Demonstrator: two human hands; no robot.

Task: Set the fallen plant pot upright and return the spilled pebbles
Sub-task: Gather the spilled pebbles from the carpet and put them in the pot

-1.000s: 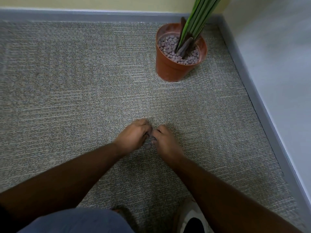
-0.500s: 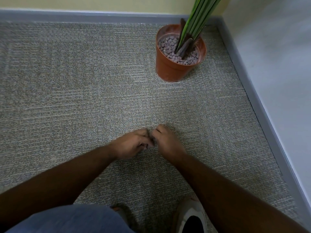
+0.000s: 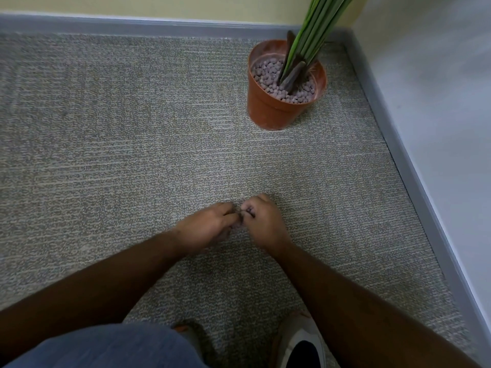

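Observation:
The orange plant pot stands upright on the carpet near the room's corner, with green stalks rising from it and greyish-pink pebbles filling its top. My left hand and my right hand are down on the carpet in front of me, fingertips meeting. A few pebbles show in the curled fingers of my right hand. Whether my left hand holds any is hidden by its fingers.
Grey speckled carpet covers the floor. A grey skirting board runs along the right wall and the far wall. My knee in blue jeans and my white shoe are at the bottom.
My two hands have stayed together on the carpet, with the left hand drawn slightly back toward me. Pebbles now show in my right hand's fingers. The pot has not moved.

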